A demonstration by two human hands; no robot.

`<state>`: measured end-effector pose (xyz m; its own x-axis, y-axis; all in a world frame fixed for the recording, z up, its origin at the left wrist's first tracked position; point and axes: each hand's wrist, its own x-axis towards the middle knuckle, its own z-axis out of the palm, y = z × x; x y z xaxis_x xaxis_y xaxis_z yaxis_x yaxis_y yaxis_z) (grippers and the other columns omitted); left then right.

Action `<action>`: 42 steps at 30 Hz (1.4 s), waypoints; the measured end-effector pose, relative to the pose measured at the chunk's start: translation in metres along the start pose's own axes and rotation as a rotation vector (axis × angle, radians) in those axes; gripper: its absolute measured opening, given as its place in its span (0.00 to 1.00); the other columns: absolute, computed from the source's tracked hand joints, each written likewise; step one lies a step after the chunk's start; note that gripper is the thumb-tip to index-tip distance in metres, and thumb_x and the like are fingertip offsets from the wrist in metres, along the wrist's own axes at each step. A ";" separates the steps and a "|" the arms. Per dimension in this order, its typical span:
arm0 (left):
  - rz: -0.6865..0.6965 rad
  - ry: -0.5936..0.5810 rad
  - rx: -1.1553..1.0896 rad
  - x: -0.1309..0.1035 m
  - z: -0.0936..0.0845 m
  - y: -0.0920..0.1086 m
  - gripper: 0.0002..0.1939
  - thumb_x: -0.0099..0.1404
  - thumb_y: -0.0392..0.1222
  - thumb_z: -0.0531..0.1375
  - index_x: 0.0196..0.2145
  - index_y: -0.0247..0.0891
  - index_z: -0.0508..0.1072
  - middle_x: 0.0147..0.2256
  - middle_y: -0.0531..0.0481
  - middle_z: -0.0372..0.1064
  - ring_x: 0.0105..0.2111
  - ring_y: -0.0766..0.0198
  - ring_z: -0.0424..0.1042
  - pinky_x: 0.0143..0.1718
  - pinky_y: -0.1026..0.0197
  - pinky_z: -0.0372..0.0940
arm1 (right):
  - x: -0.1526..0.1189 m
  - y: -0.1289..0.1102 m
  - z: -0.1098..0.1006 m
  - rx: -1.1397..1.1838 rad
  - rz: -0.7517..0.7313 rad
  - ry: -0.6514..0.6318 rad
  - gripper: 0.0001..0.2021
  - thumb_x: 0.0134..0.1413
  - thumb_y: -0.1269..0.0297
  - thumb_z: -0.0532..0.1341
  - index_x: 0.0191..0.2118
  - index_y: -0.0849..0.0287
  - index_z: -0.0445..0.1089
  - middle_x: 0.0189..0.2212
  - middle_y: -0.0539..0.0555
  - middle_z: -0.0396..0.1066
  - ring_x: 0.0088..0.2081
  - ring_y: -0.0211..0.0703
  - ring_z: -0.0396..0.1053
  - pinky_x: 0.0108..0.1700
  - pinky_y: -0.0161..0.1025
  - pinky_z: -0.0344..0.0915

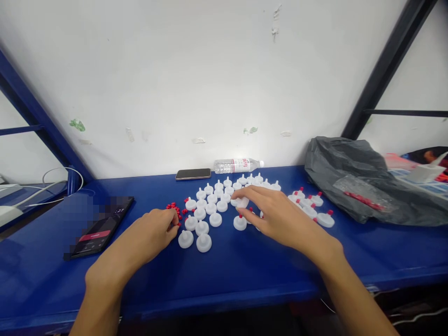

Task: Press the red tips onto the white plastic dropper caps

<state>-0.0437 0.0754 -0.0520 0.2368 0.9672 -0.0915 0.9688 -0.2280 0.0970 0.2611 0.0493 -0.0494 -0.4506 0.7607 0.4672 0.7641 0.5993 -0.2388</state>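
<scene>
My left hand (157, 229) is at the small pile of red tips (172, 205), its fingers curled and pressed together; what they pinch is hidden. Over the white nozzle caps reaches my right hand (276, 212), thumb and forefinger apart. A white nozzle cap (241, 202) shows between those fingertips, and I see no firm grip on it. Just below the thumb stands a white cap with a red tip (240, 223). Several bare white nozzle caps (211, 208) stand upright between my hands. To the right, several red-tipped caps (325, 219) sit in a group, partly behind my right hand.
A clear bottle (238, 165) lies along the wall beside a dark phone (193, 174). Another phone (101, 228) rests on the blue table (224, 280) at the left. A black plastic bag (339, 172) covers the right side, with a clear bag of red pieces (364, 199) on it.
</scene>
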 end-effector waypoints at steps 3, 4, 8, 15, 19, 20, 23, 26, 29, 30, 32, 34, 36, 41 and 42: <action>-0.003 0.043 -0.020 -0.002 -0.007 0.006 0.12 0.72 0.48 0.51 0.34 0.44 0.70 0.34 0.47 0.76 0.32 0.54 0.71 0.32 0.56 0.54 | 0.000 -0.003 -0.001 0.020 0.012 -0.013 0.12 0.73 0.66 0.57 0.57 0.49 0.68 0.54 0.54 0.76 0.44 0.48 0.78 0.46 0.45 0.73; 0.003 0.064 -0.031 -0.004 -0.010 0.009 0.13 0.72 0.49 0.51 0.34 0.44 0.69 0.33 0.48 0.76 0.32 0.55 0.71 0.32 0.56 0.54 | 0.000 -0.005 -0.001 0.039 0.004 -0.015 0.13 0.72 0.66 0.57 0.58 0.48 0.68 0.55 0.53 0.76 0.45 0.48 0.78 0.48 0.45 0.73; 0.056 0.144 -0.075 -0.013 -0.016 0.025 0.13 0.73 0.52 0.50 0.37 0.45 0.69 0.31 0.52 0.74 0.30 0.56 0.70 0.32 0.56 0.55 | 0.000 -0.015 0.001 0.159 -0.071 -0.015 0.17 0.70 0.68 0.60 0.60 0.48 0.65 0.57 0.52 0.75 0.54 0.47 0.75 0.56 0.46 0.72; 0.202 0.124 -0.097 -0.025 -0.012 0.049 0.13 0.75 0.50 0.49 0.44 0.46 0.71 0.29 0.52 0.74 0.28 0.57 0.72 0.30 0.57 0.55 | 0.000 -0.028 0.005 0.273 -0.077 -0.066 0.24 0.68 0.71 0.62 0.65 0.44 0.61 0.59 0.51 0.71 0.51 0.45 0.76 0.55 0.46 0.73; 0.269 0.139 -0.111 -0.027 -0.007 0.052 0.14 0.76 0.49 0.48 0.46 0.46 0.71 0.32 0.52 0.76 0.30 0.56 0.74 0.31 0.56 0.56 | 0.001 -0.028 0.006 0.299 -0.114 -0.052 0.25 0.68 0.73 0.62 0.65 0.44 0.62 0.58 0.51 0.72 0.56 0.45 0.74 0.59 0.46 0.71; 0.280 0.147 -0.106 -0.027 -0.006 0.052 0.14 0.76 0.48 0.48 0.46 0.46 0.71 0.32 0.52 0.77 0.31 0.56 0.75 0.31 0.56 0.56 | 0.001 -0.028 0.005 0.303 -0.120 -0.055 0.25 0.68 0.73 0.62 0.64 0.44 0.62 0.58 0.51 0.72 0.57 0.45 0.73 0.59 0.45 0.71; 0.316 0.171 -0.104 -0.027 -0.003 0.052 0.14 0.78 0.49 0.47 0.47 0.45 0.71 0.32 0.52 0.77 0.31 0.55 0.76 0.32 0.56 0.57 | 0.001 -0.028 0.005 0.305 -0.124 -0.065 0.25 0.67 0.74 0.61 0.64 0.43 0.63 0.58 0.50 0.73 0.57 0.45 0.74 0.59 0.45 0.71; 0.345 0.179 -0.132 -0.028 -0.003 0.052 0.15 0.80 0.49 0.46 0.47 0.45 0.70 0.35 0.51 0.79 0.33 0.55 0.78 0.33 0.56 0.59 | 0.001 -0.026 0.006 0.297 -0.131 -0.046 0.26 0.67 0.75 0.61 0.65 0.43 0.63 0.58 0.51 0.73 0.57 0.47 0.74 0.59 0.47 0.71; 0.351 0.165 -0.154 -0.028 -0.005 0.052 0.15 0.80 0.48 0.44 0.48 0.45 0.69 0.36 0.52 0.78 0.34 0.56 0.78 0.34 0.56 0.61 | 0.002 -0.023 0.008 0.283 -0.139 -0.038 0.26 0.67 0.76 0.61 0.65 0.45 0.63 0.58 0.51 0.73 0.56 0.47 0.74 0.58 0.48 0.72; 0.353 0.161 -0.156 -0.028 -0.005 0.051 0.15 0.80 0.49 0.44 0.48 0.45 0.68 0.35 0.52 0.78 0.33 0.55 0.78 0.35 0.56 0.62 | 0.002 -0.022 0.008 0.279 -0.139 -0.042 0.26 0.66 0.76 0.61 0.64 0.45 0.64 0.57 0.51 0.73 0.56 0.47 0.74 0.58 0.47 0.72; 0.356 0.154 -0.161 -0.028 -0.005 0.050 0.15 0.81 0.49 0.44 0.48 0.45 0.68 0.35 0.51 0.78 0.35 0.55 0.78 0.36 0.56 0.63 | 0.003 -0.022 0.008 0.280 -0.143 -0.044 0.27 0.65 0.78 0.61 0.64 0.45 0.64 0.56 0.51 0.74 0.55 0.47 0.74 0.57 0.47 0.72; 0.368 0.138 -0.187 -0.028 -0.004 0.048 0.15 0.81 0.49 0.43 0.48 0.45 0.68 0.38 0.50 0.79 0.36 0.54 0.79 0.38 0.56 0.64 | 0.003 -0.022 0.007 0.293 -0.151 -0.044 0.28 0.65 0.79 0.60 0.64 0.44 0.65 0.55 0.50 0.74 0.54 0.46 0.74 0.56 0.46 0.72; 0.378 0.106 -0.231 -0.030 -0.003 0.046 0.15 0.81 0.48 0.43 0.49 0.46 0.67 0.41 0.49 0.79 0.38 0.55 0.79 0.40 0.56 0.64 | 0.002 -0.022 0.006 0.312 -0.162 -0.037 0.28 0.64 0.80 0.60 0.63 0.44 0.66 0.55 0.50 0.74 0.53 0.44 0.74 0.56 0.44 0.72; 0.404 0.043 -0.309 -0.035 -0.009 0.047 0.14 0.81 0.51 0.42 0.50 0.48 0.64 0.42 0.52 0.77 0.38 0.58 0.76 0.38 0.58 0.63 | 0.003 -0.020 0.008 0.332 -0.235 0.031 0.25 0.63 0.83 0.60 0.60 0.50 0.68 0.52 0.51 0.75 0.51 0.43 0.75 0.54 0.41 0.72; 0.402 0.045 -0.313 -0.036 -0.011 0.048 0.15 0.81 0.52 0.42 0.48 0.47 0.64 0.39 0.53 0.76 0.36 0.59 0.74 0.37 0.59 0.62 | 0.003 -0.020 0.008 0.340 -0.255 0.050 0.25 0.63 0.83 0.60 0.59 0.51 0.69 0.51 0.51 0.75 0.51 0.42 0.75 0.53 0.40 0.72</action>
<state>-0.0067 0.0307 -0.0332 0.5764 0.8153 0.0559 0.7317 -0.5453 0.4090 0.2410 0.0420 -0.0504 -0.5760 0.5693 0.5866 0.4316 0.8212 -0.3733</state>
